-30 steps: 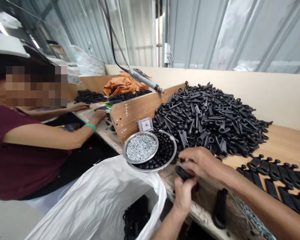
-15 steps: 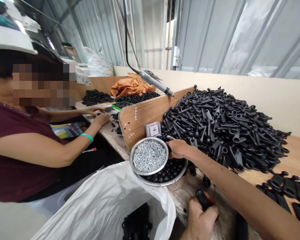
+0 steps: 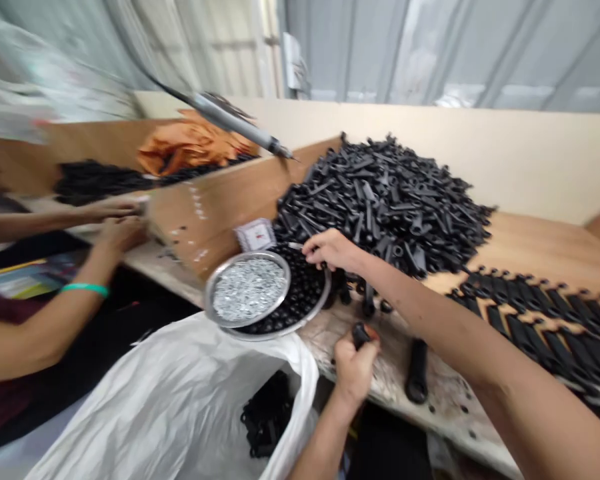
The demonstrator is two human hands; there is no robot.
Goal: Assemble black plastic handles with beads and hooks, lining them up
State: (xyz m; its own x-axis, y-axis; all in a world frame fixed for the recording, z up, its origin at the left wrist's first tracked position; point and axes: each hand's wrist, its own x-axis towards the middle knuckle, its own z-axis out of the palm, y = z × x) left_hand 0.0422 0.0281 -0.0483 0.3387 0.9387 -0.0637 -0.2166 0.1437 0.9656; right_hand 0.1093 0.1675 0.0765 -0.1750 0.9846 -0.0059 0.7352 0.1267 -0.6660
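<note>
My left hand [image 3: 354, 365], near the table's front edge, is closed round a black handle-like part [image 3: 362, 335] whose end shows above the fist. My right hand [image 3: 330, 249] reaches over the far side of a metal bowl of small black balls [image 3: 300, 293]; its fingers are curled together, and whatever they hold is too small and blurred to name. A smaller metal dish of silver screws or pins [image 3: 253, 290] rests on the bowl's left part. Another black handle part [image 3: 417, 373] lies on the table right of my left hand.
A large heap of black handles [image 3: 380, 200] lies behind my hands, with rows of them [image 3: 530, 307] at right. A power screwdriver [image 3: 240, 123] hangs above a wooden divider [image 3: 215, 200]. A small clock [image 3: 256, 235], an open white sack [image 3: 155, 393] and a co-worker's arm [image 3: 75, 313] are at left.
The view has swung right, so things sit further left. My right hand has lifted a little from the bowl's edge. My left hand still grips the black handle part.
</note>
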